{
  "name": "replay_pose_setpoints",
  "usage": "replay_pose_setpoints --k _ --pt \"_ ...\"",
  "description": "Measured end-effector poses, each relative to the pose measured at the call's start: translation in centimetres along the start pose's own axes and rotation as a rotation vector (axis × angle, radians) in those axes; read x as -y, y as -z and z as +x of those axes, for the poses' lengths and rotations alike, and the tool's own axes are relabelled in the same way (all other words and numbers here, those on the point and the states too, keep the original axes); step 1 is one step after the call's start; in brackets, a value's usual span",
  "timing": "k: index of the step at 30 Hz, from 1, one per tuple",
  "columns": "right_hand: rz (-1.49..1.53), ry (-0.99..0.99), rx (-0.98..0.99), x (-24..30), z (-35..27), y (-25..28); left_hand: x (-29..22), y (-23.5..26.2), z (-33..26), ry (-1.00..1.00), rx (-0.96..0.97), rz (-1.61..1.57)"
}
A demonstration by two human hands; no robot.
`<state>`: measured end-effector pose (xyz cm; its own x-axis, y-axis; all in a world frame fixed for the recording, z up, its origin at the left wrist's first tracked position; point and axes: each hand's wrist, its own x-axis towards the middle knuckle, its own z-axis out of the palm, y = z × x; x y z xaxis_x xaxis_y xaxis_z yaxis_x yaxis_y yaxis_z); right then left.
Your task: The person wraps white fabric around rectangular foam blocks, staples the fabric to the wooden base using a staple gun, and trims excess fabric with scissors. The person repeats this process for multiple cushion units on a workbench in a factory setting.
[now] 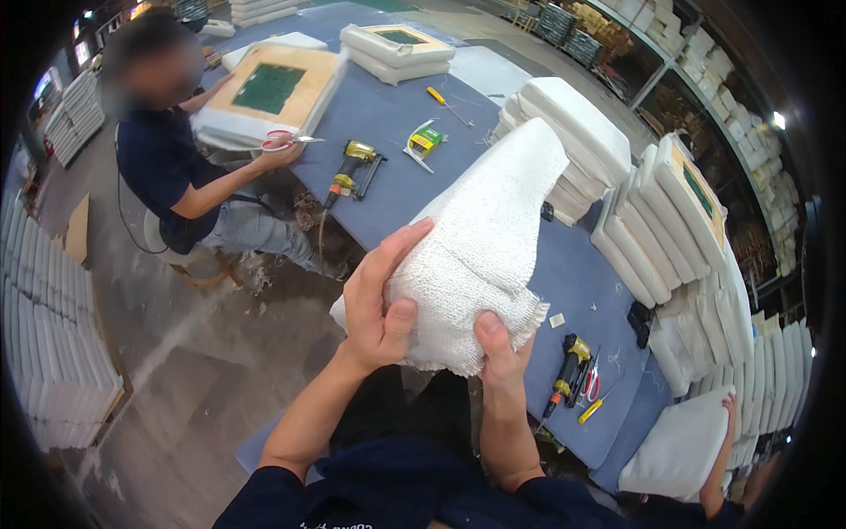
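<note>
A blue tabletop (397, 115) in a workshop carries cushions (573, 123) and staplers (352, 167). Left hand (379, 300) and right hand (498, 353) each clamp a white cover (485, 229).

A small flat packet (426, 141), green and yellow with a white edge, lies on the blue tabletop (397, 110) just right of the yellow staple gun (354, 167). At the far left edge a bright bluish patch (42, 84) may be a screen; too small to tell.
</note>
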<state>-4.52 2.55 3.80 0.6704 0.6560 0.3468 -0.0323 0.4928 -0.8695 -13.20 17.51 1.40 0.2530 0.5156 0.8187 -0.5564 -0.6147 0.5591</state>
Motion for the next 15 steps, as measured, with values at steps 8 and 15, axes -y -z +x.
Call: replay_pose_setpoints --k 8,15 --pt "-0.142 0.099 0.083 0.0 -0.6 -0.6 1.0 1.9 -0.2 -0.066 0.045 0.093" --pt "-0.537 0.094 0.205 4.0 0.3 -2.2 0.2 1.0 0.2 -0.165 0.023 0.264"
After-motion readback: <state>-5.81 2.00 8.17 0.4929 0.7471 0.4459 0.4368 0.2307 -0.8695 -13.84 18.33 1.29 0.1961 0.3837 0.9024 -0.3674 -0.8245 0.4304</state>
